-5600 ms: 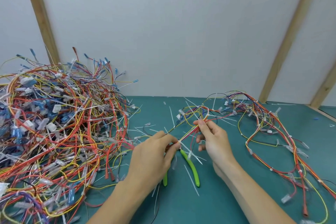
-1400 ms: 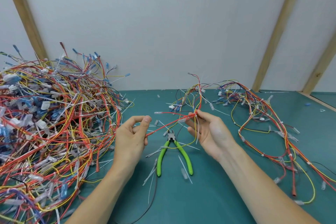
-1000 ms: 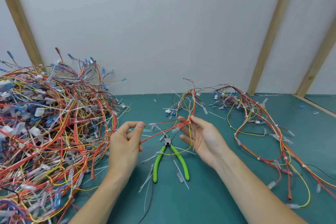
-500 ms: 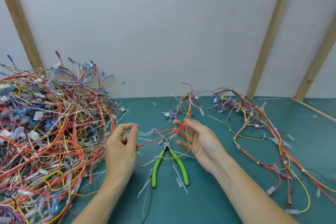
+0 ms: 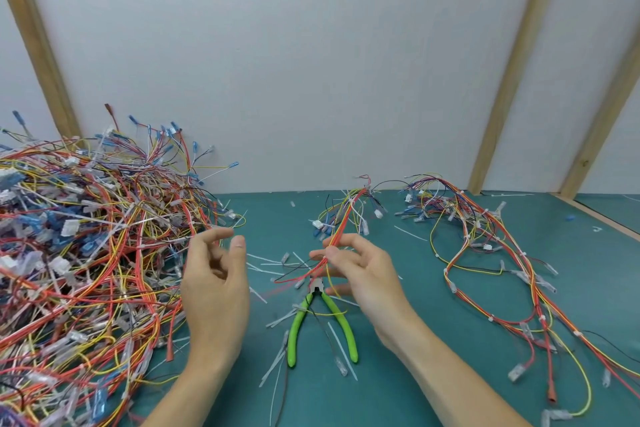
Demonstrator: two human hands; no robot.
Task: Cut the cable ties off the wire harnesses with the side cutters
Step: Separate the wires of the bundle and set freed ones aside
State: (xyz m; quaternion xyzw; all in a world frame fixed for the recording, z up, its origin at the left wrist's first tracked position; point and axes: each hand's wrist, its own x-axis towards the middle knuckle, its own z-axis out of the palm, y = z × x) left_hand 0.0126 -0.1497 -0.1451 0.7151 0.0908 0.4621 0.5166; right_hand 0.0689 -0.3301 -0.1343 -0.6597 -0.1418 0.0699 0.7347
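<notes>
The right hand (image 5: 360, 274) pinches a small wire harness (image 5: 346, 218) above the bench (image 5: 415, 374); the left hand (image 5: 214, 288) hangs loosely curled, holding nothing. The side cutters (image 5: 322, 319) lie between them, handles pointing near, slightly nearer the right hand.

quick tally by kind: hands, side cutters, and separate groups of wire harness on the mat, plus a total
hands: 2, left hand and right hand
side cutters: 1, green handles
wire harness groups: 3, big pile, held bundle, harness on the right
total: 6
cut cable ties: too many to count
</notes>
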